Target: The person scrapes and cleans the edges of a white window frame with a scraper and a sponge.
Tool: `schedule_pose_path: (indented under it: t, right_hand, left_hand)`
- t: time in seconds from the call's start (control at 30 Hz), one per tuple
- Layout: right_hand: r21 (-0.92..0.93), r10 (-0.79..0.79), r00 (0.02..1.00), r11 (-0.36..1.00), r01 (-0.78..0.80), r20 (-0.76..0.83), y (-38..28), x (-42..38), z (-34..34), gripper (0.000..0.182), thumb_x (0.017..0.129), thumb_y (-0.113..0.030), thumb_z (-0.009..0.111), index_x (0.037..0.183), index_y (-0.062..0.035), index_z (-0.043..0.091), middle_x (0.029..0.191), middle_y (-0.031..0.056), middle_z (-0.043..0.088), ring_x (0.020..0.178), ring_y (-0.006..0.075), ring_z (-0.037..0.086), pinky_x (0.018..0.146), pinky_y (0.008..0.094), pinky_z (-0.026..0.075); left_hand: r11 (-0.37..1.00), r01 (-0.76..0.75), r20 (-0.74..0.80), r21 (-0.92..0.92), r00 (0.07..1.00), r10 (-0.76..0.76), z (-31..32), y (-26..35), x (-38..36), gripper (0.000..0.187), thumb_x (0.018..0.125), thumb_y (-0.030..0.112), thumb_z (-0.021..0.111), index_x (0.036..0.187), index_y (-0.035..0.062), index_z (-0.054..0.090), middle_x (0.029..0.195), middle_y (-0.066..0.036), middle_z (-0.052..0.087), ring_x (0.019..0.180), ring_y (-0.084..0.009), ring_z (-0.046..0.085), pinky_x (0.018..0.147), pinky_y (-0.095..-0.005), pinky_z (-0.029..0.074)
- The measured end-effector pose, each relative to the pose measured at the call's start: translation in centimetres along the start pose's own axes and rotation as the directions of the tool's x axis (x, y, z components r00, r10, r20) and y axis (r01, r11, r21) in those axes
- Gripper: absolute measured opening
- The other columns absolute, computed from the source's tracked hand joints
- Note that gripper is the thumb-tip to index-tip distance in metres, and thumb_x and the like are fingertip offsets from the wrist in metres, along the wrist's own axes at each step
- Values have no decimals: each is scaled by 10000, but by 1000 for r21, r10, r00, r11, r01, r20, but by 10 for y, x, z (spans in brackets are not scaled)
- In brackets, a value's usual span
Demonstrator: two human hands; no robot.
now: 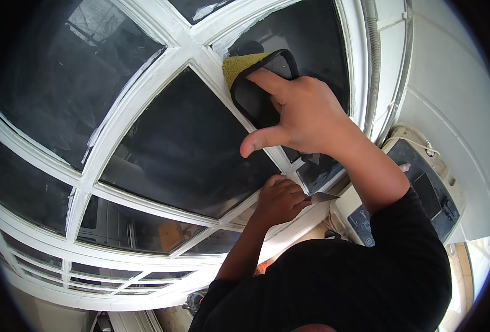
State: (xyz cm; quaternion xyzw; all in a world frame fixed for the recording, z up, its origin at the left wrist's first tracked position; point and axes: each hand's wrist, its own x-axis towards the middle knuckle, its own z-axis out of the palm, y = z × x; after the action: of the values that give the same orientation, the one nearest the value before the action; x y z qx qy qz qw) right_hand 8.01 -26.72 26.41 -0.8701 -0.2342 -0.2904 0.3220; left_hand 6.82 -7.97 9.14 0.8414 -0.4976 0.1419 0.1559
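Observation:
My right hand (306, 116) presses a microfibre cloth (246, 67) against the upper right pane of a white-framed window. The cloth has a yellow-green face, a dark grey face and a black hem. Its index finger lies along the cloth, and the thumb sticks out to the left, off the cloth. Lower down, my left hand (281, 202) is closed round a tool near the frame's bars. A flat metal scraper blade (323, 197) juts out to the right of that fist; its handle is hidden. White smears mark the dark glass (181, 149) and the frame (187, 47).
Right of the window, a grey flexible conduit (373, 55) runs along the white wall. A grey and cream appliance (416, 171) stands beside my right arm, with a dark flat rectangular object (427, 195) on top. More small panes (131, 274) continue at lower left.

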Motion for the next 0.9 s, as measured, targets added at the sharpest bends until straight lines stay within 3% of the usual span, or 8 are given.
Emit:
schedule_pose_path:
  t: [0.1,0.17,0.3,0.33,0.47,0.63,0.7,0.9]
  right_hand:
    - [330,-9,977,942,-63,211,11,-10,0,1122,642,-766,721,1403,1,418,590,123,588,592,280,636,602,359,493]
    - [727,-16,976,669,-151,218,19,-28,21,1263,623,-820,674,1412,101,321,544,22,465,466,103,390,470,261,304]
    - [916,-134,981,393,-80,143,20,-24,25,1204,808,-825,479,1433,171,222,553,29,497,469,88,456,485,230,386]
    - [882,-118,973,455,-122,196,19,-19,16,1297,764,-917,289,1465,166,152,544,13,484,439,69,415,444,198,350]
    - [915,-131,948,329,-234,290,15,-6,7,1444,619,-1000,124,1490,148,36,539,38,493,413,72,409,421,194,336]
    - [901,-183,899,264,-345,398,28,-8,12,1569,478,-1041,85,1477,165,-2,532,52,490,365,75,385,435,218,420]
    - [931,-202,912,7,-364,358,30,-1,7,1579,463,-1046,82,1479,159,-10,531,53,491,350,77,379,460,243,478]
    - [930,-235,900,79,-359,367,30,-5,8,1542,509,-1037,75,1481,156,-4,530,56,502,330,83,375,468,250,505]
  left_hand:
    - [1000,8,-2,8,1000,-8,-1,1,-1,196,804,327,742,728,154,691,771,30,674,831,-145,641,912,-375,396]
    - [1000,-5,-50,22,999,6,-1,2,1,198,816,341,711,730,164,683,761,35,656,831,-144,636,894,-361,405]
    - [998,35,11,47,999,-36,-2,4,-2,196,812,350,713,732,174,685,767,45,657,816,-147,641,867,-361,408]
    - [997,44,21,71,999,-45,1,3,-4,175,813,359,719,763,191,711,793,55,671,829,-139,637,849,-360,398]
    - [996,-2,-58,84,998,7,8,-2,-7,153,813,368,724,796,217,746,824,80,689,840,-122,633,793,-352,388]
    - [996,36,-4,78,999,-36,4,0,-6,160,814,366,723,778,212,742,825,79,693,861,-114,636,793,-347,391]
    - [997,27,13,67,1000,-28,3,1,-4,163,817,365,721,772,209,737,824,76,693,864,-112,636,809,-345,391]
    - [998,-3,-36,64,999,6,3,0,-1,211,806,346,724,717,160,684,754,32,670,823,-145,645,889,-365,409]
